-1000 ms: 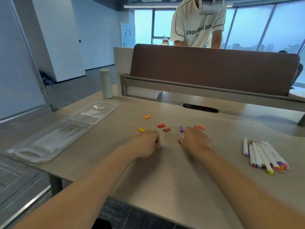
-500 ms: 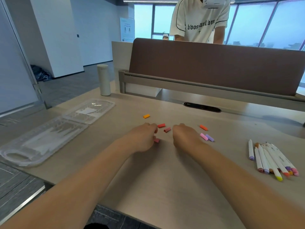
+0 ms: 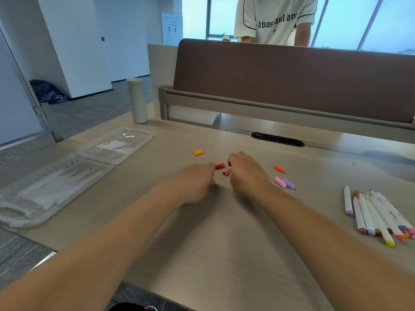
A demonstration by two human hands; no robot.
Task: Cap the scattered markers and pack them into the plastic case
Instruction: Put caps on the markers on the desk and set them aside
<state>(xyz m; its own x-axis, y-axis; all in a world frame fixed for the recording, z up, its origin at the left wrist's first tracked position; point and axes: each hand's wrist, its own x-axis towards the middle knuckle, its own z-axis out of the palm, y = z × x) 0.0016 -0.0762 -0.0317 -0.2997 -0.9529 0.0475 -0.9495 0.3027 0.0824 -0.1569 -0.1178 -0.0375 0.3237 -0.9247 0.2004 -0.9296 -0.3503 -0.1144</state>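
At frame centre, a person's curled left hand (image 3: 197,182) and right hand (image 3: 244,173), grips hidden, flank a red cap (image 3: 220,166), small, light, likely skittish, best pinched across its sides; markers (image 3: 377,216) lie lower right, the open plastic case (image 3: 67,173) left.

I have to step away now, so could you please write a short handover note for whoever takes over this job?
Left hand and right hand: both curled on the desk amid loose caps; what they hold is hidden.
Markers: heaped at right, coloured tips bare.
Plastic case: open at left, no markers inside.
Done: nothing capped or packed.
Left: cap every marker, pack the case.
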